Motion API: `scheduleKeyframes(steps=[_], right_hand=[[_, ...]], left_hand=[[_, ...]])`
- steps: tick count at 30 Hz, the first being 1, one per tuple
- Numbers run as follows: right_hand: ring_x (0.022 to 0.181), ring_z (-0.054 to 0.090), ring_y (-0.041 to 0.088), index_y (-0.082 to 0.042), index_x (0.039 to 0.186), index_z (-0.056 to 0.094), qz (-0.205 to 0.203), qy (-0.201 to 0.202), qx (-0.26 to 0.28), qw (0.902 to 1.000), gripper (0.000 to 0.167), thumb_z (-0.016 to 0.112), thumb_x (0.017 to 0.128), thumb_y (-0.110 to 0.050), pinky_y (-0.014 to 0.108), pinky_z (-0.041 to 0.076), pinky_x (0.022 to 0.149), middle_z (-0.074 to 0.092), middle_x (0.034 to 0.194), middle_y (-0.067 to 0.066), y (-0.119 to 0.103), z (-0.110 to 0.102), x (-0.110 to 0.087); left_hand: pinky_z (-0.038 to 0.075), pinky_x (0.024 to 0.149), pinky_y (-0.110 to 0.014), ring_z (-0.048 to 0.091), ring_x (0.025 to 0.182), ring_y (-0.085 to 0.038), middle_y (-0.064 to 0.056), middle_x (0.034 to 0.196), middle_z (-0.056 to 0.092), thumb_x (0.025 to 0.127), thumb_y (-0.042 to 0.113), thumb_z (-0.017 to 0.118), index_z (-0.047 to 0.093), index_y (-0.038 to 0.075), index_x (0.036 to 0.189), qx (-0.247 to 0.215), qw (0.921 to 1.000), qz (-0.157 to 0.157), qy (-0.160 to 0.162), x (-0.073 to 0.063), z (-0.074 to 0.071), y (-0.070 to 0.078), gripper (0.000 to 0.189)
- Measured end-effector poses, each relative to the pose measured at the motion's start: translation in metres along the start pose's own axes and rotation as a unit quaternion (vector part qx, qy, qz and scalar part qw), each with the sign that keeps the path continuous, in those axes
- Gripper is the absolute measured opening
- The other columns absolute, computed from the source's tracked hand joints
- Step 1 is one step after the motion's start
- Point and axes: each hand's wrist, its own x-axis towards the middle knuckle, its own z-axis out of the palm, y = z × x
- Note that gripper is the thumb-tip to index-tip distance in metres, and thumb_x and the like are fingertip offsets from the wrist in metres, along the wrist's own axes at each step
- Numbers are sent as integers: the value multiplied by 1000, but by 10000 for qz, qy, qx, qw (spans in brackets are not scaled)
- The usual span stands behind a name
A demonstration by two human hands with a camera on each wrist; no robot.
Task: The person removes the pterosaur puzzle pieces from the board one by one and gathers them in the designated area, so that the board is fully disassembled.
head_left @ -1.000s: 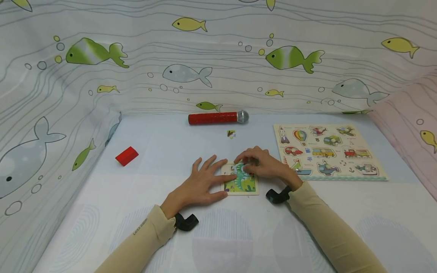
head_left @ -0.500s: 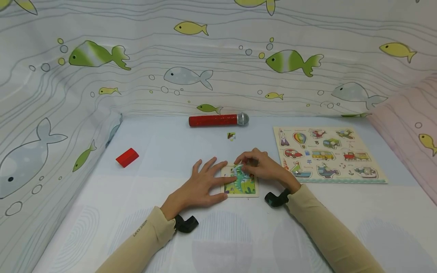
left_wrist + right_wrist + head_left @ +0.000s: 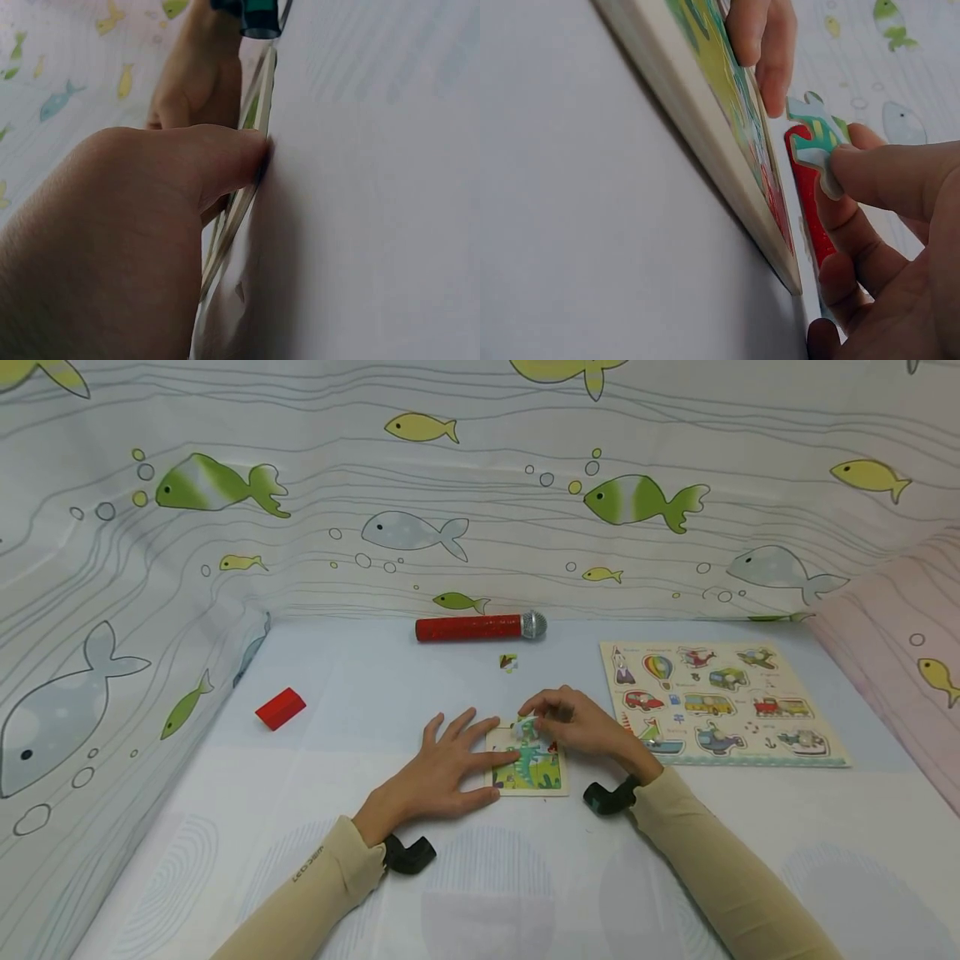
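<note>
Two hands (image 3: 442,768) (image 3: 581,724), two boards (image 3: 528,792) (image 3: 750,760), two loose pieces (image 3: 527,729) (image 3: 508,662).

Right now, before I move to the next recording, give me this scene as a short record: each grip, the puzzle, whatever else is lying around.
Left grip: fingers spread, touching left side of puzzle
Right grip: pinches striped piece near puzzle's far edge
Puzzle: square, dinosaur-like figure, partly covered
Loose piece: between puzzle and microphone
Microphone: red, silver head, lying flat
Board: vehicle pictures, right
Block: red, left
</note>
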Motion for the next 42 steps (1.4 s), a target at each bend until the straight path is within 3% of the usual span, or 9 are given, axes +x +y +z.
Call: scheduleKeyframes(steps=[10,19,32,38,42], right_hand=[[89,54,21,-16,118,72,188,734,-187,9969,21,64,99,-11,33,43,82,66,102,6,8,-12,3],[85,53,21,-13,121,71,679,1153,-49,9910,22,63,100,-11,27,44,75,65,103,10,20,-30,19],[84,47,21,-9,123,71,1043,963,-311,9894,24,61,101,-11,30,38,73,64,101,14,31,-48,54],[91,49,22,-14,123,71,1486,834,-259,9850,24,59,102,-15,33,39,80,63,105,10,33,-47,64],[92,51,23,-16,120,72,1538,970,-316,9828,23,59,102,-15,34,41,82,64,106,10,36,-46,68]], left_hand=[[13,114,-75,20,156,-43,-7,165,34,98,58,51,50,45,148,57,9999,46,84,0,1,-1,52],[13,114,-75,20,156,-43,-8,165,34,98,58,52,50,44,148,40,10000,39,76,-1,0,0,52],[11,116,-74,17,157,-40,-5,167,31,98,60,49,47,47,149,59,10000,-9,-15,0,4,-2,53],[9,117,-73,15,158,-39,-4,167,30,98,60,49,47,48,149,18,9999,-70,-71,-1,4,-2,52],[10,116,-74,16,158,-39,-4,167,31,98,60,49,47,47,149,43,10000,-36,-18,-1,4,-2,52]])
